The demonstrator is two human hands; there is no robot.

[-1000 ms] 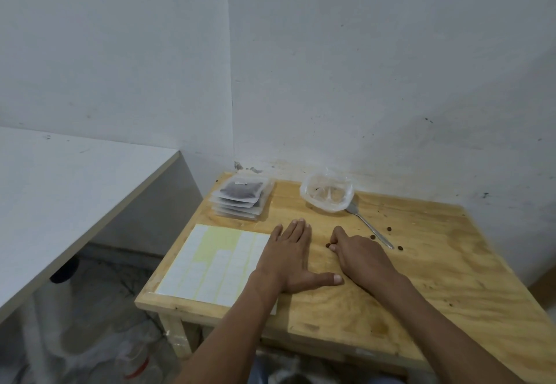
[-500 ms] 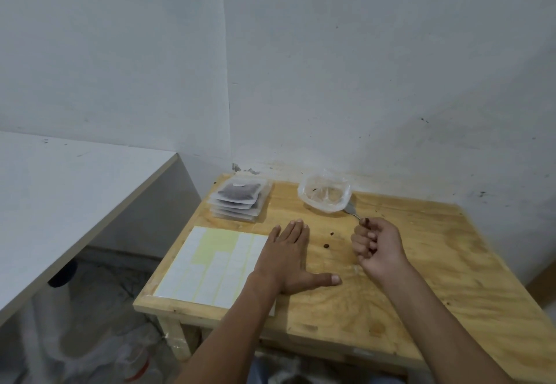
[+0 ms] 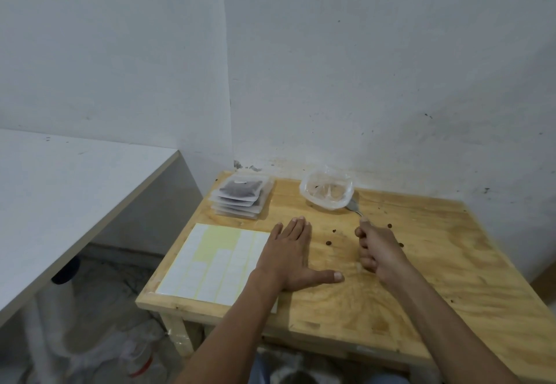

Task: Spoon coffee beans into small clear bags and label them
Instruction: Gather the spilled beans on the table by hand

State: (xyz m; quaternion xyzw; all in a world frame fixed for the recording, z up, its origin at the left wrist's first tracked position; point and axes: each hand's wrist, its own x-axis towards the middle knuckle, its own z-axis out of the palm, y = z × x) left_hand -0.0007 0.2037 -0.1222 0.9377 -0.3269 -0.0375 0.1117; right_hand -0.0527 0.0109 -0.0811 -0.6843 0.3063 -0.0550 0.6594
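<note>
Spoon now in closed right hand.

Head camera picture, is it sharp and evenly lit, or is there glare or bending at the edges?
Head view: soft, even light, no glare on the wooden table; clear container and scattered beans look slightly soft; wide-angle lens bows the wall corner.

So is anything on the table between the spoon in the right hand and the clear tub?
Nothing visible. The right hand grips the spoon, whose bowl already lies beside the tub. Stray beans lie nearer the person.
</note>
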